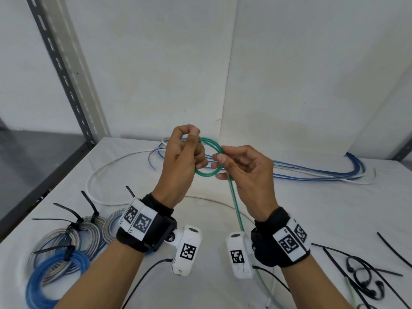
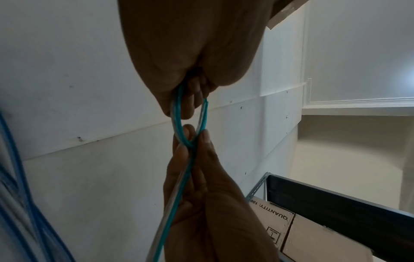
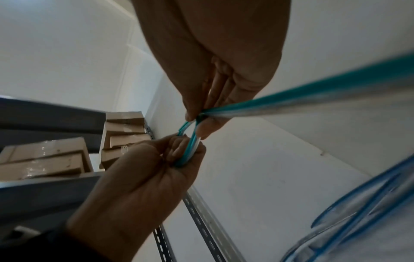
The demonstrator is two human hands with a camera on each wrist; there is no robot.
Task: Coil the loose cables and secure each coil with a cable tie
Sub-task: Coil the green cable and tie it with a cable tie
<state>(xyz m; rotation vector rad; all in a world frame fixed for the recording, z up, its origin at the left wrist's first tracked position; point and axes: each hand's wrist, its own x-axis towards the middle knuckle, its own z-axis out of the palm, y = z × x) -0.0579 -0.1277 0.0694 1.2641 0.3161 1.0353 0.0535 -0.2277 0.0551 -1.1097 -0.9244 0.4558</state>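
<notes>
Above the white table (image 1: 301, 210) I hold a green cable (image 1: 206, 173) bent into one small loop. My left hand (image 1: 192, 135) grips the loop's left side, fingers curled round it. Where the loop crosses itself, my right hand (image 1: 219, 154) pinches the cable between thumb and fingers. The cable's tail (image 1: 236, 208) drops from there toward the table's front edge. In the left wrist view the loop (image 2: 178, 113) hangs from the left hand (image 2: 186, 104), with the right hand (image 2: 193, 140) below. The right wrist view shows the right hand (image 3: 198, 122) pinching the cable (image 3: 291, 100) above the left hand (image 3: 181, 152).
Several coils tied with black ties (image 1: 73, 233) and a blue coil (image 1: 55, 275) lie front left. Loose blue and white cables (image 1: 312, 173) sprawl along the back. Loose black cable ties (image 1: 347, 270) lie front right. A metal shelf upright (image 1: 62, 70) stands at left.
</notes>
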